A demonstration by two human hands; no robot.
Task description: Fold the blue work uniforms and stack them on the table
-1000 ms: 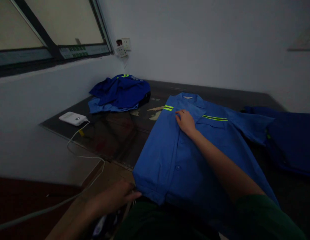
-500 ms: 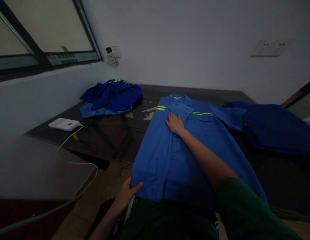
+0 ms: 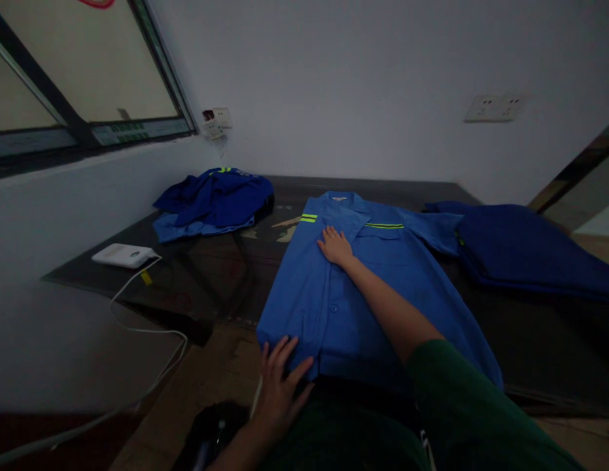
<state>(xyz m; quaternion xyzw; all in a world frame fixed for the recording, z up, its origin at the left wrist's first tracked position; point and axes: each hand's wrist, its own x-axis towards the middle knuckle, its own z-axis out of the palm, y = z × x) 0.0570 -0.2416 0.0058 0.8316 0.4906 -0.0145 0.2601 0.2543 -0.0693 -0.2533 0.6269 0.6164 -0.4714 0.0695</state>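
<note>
A blue shirt (image 3: 363,281) with yellow-green stripes lies spread on the dark table, its collar toward the wall and its hem at the near edge. My right hand (image 3: 335,246) rests flat on the shirt's front, just below the collar, with its fingers extended. At the lower left corner of the hem, my left hand (image 3: 282,383) has its fingers spread over the cloth and grips nothing.
Crumpled dark blue clothing (image 3: 216,199) lies at the table's back left. A white power bank (image 3: 122,256) with a white cable is near the left edge. Folded dark blue clothes (image 3: 530,248) lie on the right. Sockets (image 3: 495,108) are on the wall.
My left hand has let go of the shirt's lower left edge and now lies spread on the hem, a little to the right. My right hand stays on the shirt. The view has shifted slightly.
</note>
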